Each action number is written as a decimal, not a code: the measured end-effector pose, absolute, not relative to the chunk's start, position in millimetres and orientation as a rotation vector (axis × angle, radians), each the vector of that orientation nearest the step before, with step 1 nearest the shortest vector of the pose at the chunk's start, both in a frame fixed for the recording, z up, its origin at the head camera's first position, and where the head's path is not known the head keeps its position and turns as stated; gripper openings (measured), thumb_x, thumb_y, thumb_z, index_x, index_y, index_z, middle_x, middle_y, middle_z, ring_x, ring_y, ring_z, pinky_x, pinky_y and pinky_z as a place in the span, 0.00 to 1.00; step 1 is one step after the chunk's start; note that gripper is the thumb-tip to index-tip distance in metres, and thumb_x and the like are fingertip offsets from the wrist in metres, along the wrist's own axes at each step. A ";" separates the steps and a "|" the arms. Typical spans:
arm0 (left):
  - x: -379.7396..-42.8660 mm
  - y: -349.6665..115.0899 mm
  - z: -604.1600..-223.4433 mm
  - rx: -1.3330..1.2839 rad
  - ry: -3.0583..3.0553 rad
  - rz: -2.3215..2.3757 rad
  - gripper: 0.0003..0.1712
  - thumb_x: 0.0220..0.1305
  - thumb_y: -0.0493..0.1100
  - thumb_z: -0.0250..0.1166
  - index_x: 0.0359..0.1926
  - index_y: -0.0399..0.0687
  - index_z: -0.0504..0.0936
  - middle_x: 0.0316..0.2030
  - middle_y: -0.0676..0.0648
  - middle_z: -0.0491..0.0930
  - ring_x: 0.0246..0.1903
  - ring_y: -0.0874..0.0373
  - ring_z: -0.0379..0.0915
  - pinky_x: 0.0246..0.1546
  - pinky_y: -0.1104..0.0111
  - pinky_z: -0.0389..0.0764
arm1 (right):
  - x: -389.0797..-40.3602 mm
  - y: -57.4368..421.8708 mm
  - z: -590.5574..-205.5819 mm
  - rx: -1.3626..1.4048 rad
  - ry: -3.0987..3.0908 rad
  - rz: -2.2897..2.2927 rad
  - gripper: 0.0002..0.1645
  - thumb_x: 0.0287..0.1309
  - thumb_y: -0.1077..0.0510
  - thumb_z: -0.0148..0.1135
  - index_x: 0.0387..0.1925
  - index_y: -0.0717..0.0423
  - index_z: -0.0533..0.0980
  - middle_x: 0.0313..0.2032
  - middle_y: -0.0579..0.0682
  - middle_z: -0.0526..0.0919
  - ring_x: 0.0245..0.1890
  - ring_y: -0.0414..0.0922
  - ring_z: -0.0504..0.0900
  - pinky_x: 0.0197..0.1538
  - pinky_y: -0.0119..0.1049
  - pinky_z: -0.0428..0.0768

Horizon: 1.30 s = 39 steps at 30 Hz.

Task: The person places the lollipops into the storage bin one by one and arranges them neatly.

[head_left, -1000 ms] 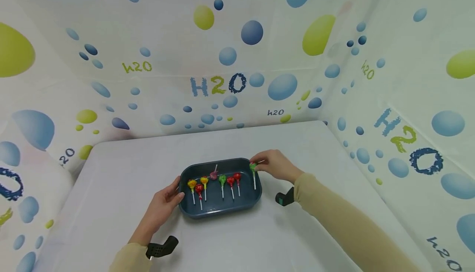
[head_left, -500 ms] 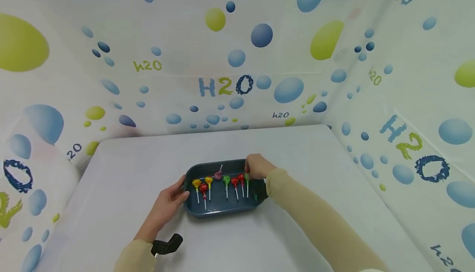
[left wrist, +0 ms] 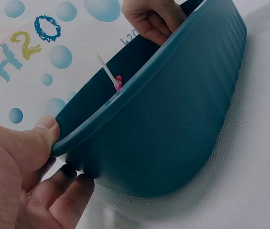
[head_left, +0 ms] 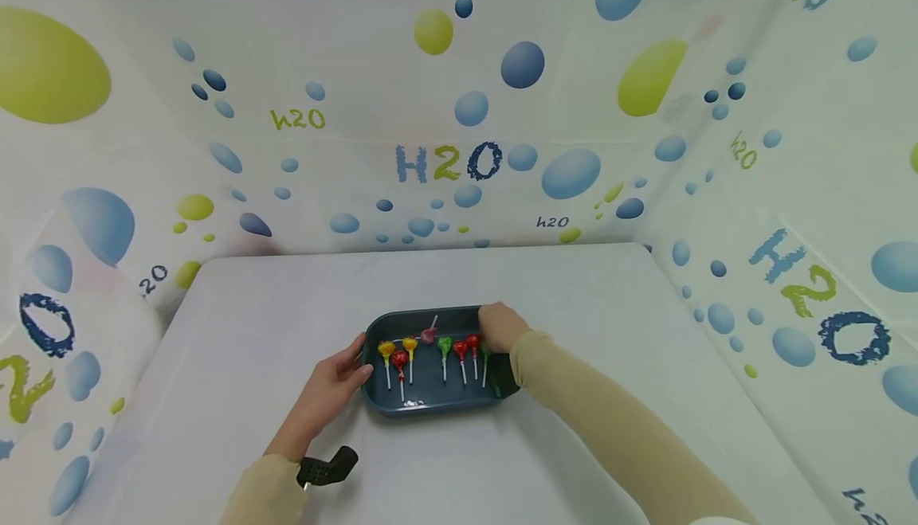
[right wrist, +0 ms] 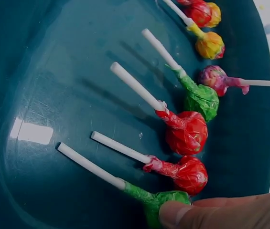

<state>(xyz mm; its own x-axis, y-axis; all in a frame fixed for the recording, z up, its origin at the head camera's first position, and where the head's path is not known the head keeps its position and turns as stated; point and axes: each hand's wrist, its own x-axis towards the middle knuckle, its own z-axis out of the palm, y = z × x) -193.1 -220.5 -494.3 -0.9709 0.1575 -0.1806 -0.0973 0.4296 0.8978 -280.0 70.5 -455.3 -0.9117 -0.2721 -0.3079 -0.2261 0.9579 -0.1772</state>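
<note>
A dark blue-green tray rests on the white table with a row of wrapped lollipops inside. My left hand grips its left end, the thumb over the rim and the other fingers against the outside. At the tray's right end, my right hand pinches a green lollipop by its wrapped head, low over the tray floor, its stick pointing towards me. Beside it lie two red lollipops, then another green lollipop. A pink-purple lollipop lies the other way round, stick towards the far wall.
Two yellow lollipops and a red lollipop lie in the tray's left part. Behind the table hangs a white curtain printed with bubbles. A black device is strapped to the left wrist.
My right hand has brought the green lollipop from over the tray's right rim down and leftward, close to the red ones. My left hand keeps its hold. The head view has shifted slightly.
</note>
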 end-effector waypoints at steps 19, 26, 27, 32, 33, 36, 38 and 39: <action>-193.8 -219.2 -497.6 0.077 2.438 1.559 0.38 0.76 0.36 0.58 0.80 0.41 0.53 0.79 0.38 0.54 0.75 0.42 0.59 0.67 0.60 0.69 | -266.3 66.9 -456.6 -0.379 2.853 -0.102 0.08 0.63 0.70 0.63 0.28 0.59 0.78 0.27 0.54 0.83 0.22 0.45 0.70 0.28 0.37 0.73; -193.8 -224.9 -498.4 0.066 2.446 1.549 0.38 0.76 0.36 0.57 0.80 0.42 0.53 0.79 0.39 0.53 0.75 0.43 0.59 0.68 0.59 0.68 | -266.7 66.1 -452.4 -0.418 2.834 -0.104 0.06 0.63 0.70 0.62 0.30 0.59 0.78 0.29 0.55 0.84 0.25 0.45 0.72 0.31 0.37 0.76; -193.6 -225.2 -498.7 0.062 2.447 1.549 0.38 0.76 0.36 0.58 0.80 0.42 0.53 0.79 0.39 0.54 0.75 0.43 0.59 0.68 0.58 0.69 | -266.7 67.2 -450.9 -0.425 2.832 -0.121 0.05 0.62 0.70 0.64 0.31 0.60 0.79 0.29 0.55 0.84 0.25 0.46 0.74 0.32 0.37 0.78; -192.0 -225.8 -500.5 0.055 2.435 1.559 0.38 0.76 0.37 0.58 0.80 0.42 0.53 0.79 0.39 0.53 0.75 0.43 0.59 0.67 0.59 0.69 | -262.3 81.3 -437.6 -0.396 2.778 -0.514 0.12 0.59 0.65 0.71 0.45 0.64 0.84 0.42 0.56 0.88 0.42 0.49 0.85 0.52 0.44 0.87; -191.6 -225.9 -500.5 0.052 2.435 1.559 0.38 0.76 0.37 0.58 0.80 0.42 0.53 0.79 0.39 0.53 0.76 0.43 0.59 0.67 0.59 0.69 | -260.8 85.9 -436.1 -0.379 2.748 -0.650 0.14 0.60 0.64 0.71 0.48 0.63 0.84 0.45 0.55 0.88 0.46 0.50 0.86 0.55 0.45 0.87; -190.0 -226.4 -499.9 0.034 2.440 1.548 0.39 0.76 0.37 0.58 0.80 0.43 0.53 0.79 0.39 0.54 0.76 0.42 0.59 0.67 0.59 0.69 | -254.5 99.8 -435.8 -0.355 2.631 -1.031 0.19 0.63 0.61 0.69 0.55 0.62 0.82 0.52 0.55 0.88 0.52 0.50 0.86 0.59 0.45 0.86; -189.0 -227.1 -499.5 0.021 2.440 1.544 0.39 0.76 0.38 0.58 0.81 0.43 0.52 0.79 0.39 0.53 0.76 0.42 0.59 0.67 0.59 0.69 | -250.2 107.6 -439.7 -0.363 2.569 -1.196 0.20 0.65 0.60 0.68 0.57 0.61 0.82 0.54 0.55 0.87 0.53 0.50 0.87 0.59 0.44 0.87; -188.6 -227.6 -499.4 0.017 2.439 1.545 0.39 0.76 0.38 0.58 0.81 0.43 0.52 0.80 0.39 0.53 0.76 0.42 0.58 0.67 0.59 0.68 | -248.0 110.7 -442.0 -0.369 2.545 -1.252 0.21 0.65 0.60 0.68 0.58 0.61 0.81 0.55 0.55 0.87 0.54 0.50 0.87 0.58 0.43 0.87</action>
